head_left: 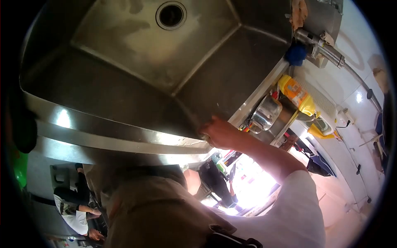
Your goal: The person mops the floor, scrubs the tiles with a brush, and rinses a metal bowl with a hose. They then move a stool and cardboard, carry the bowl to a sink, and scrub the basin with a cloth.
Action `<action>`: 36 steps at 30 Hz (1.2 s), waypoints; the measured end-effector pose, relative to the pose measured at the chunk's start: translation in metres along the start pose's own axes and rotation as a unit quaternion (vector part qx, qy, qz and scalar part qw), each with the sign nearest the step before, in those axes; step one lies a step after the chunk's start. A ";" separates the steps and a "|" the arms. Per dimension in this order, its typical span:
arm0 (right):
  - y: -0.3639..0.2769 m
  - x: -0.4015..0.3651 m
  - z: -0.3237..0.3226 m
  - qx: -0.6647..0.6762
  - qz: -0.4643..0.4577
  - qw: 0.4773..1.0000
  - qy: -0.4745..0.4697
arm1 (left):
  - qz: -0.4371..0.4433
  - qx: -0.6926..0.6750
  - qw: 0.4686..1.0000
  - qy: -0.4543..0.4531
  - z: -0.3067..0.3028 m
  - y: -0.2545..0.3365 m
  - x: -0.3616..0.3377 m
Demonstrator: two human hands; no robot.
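Note:
A large metal sink (136, 66) with a round drain (170, 15) fills the upper part of the head view. One bare hand of mine, my right hand (219, 133), rests at the sink's near corner, its fingers curled at the rim. Whether anything small lies under those fingers is hidden. The arm runs back to a white sleeve at the lower right. No other hand of mine shows in the picture.
Right of the sink are a metal pot (266, 114), a yellow bottle (297, 95), a blue scrubber (295, 54) and a metal faucet (326, 50). A person in a white top (73, 217) is at the lower left. Another person in dark clothes (216, 182) is beyond the sink corner.

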State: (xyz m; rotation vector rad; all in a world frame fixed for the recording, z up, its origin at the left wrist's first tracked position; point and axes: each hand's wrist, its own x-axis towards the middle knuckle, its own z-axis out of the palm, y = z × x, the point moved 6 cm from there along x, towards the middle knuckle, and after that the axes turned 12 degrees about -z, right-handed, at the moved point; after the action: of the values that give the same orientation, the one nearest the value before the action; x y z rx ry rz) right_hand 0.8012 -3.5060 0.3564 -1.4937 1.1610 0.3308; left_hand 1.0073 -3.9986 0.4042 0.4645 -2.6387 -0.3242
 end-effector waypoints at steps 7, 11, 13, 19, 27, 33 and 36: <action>0.099 0.134 0.042 0.192 0.171 0.939 0.228 | -0.058 -0.025 0.998 -0.005 -0.004 0.011 0.003; 0.119 0.169 0.048 -0.046 0.055 0.995 -0.067 | -0.045 -0.026 0.998 -0.022 -0.002 0.000 -0.001; 0.100 0.150 0.055 -0.024 0.028 0.999 -0.004 | -0.097 -0.069 0.992 -0.046 0.000 0.008 0.003; 0.018 0.023 0.002 -0.113 0.032 0.992 0.037 | -0.078 -0.028 0.996 -0.018 -0.006 0.021 0.006; 0.026 -0.004 -0.004 -0.092 0.163 0.980 0.060 | -0.098 0.018 0.994 -0.033 -0.010 0.025 0.006; -0.027 -0.034 -0.019 -0.096 0.165 0.885 0.424 | -0.119 0.065 0.986 -0.093 0.000 -0.017 -0.027; -0.025 -0.068 -0.039 -0.053 0.182 0.819 0.542 | -0.127 0.100 0.979 -0.124 0.005 -0.028 -0.040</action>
State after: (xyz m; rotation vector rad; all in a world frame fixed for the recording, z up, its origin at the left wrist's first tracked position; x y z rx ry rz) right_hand 0.7743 -3.5114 0.4338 -1.5535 2.3819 -0.2866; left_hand 1.0464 -4.0092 0.3765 0.8854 -2.8710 -0.2045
